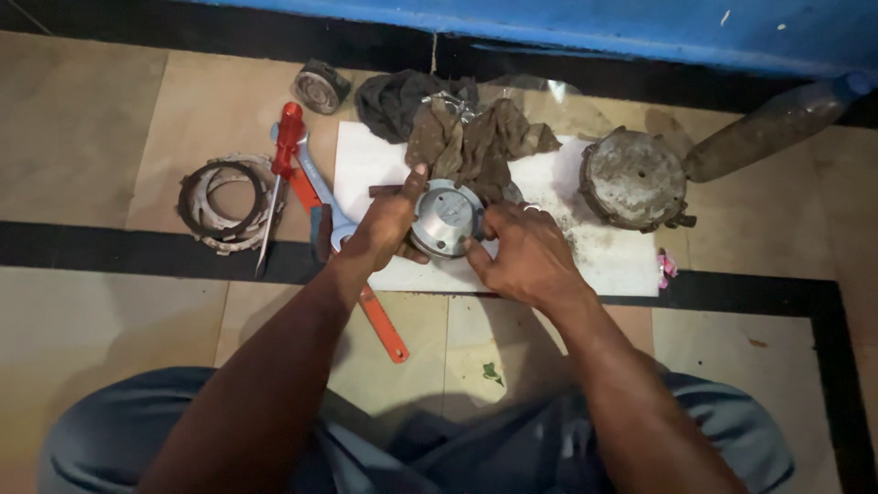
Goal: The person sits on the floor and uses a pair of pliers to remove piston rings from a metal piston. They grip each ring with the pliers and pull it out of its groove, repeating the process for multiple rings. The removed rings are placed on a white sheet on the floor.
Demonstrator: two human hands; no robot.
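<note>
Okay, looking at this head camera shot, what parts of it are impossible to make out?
- Round metal part: its lower rim and underside, covered by the left hand and right hand.
- Dark cloth: whatever lies beneath it and the brown rag.
- Plastic bottle: its cap end blurs near the right edge.
- Stacked rings: how many, too small and dim.

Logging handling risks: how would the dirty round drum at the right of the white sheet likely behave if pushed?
The dirty drum looks like thick metal, so probably heavy and rigid. It rests flat on the white sheet, so it would likely slide, not roll. Its grimy surface may be slippery.
</note>
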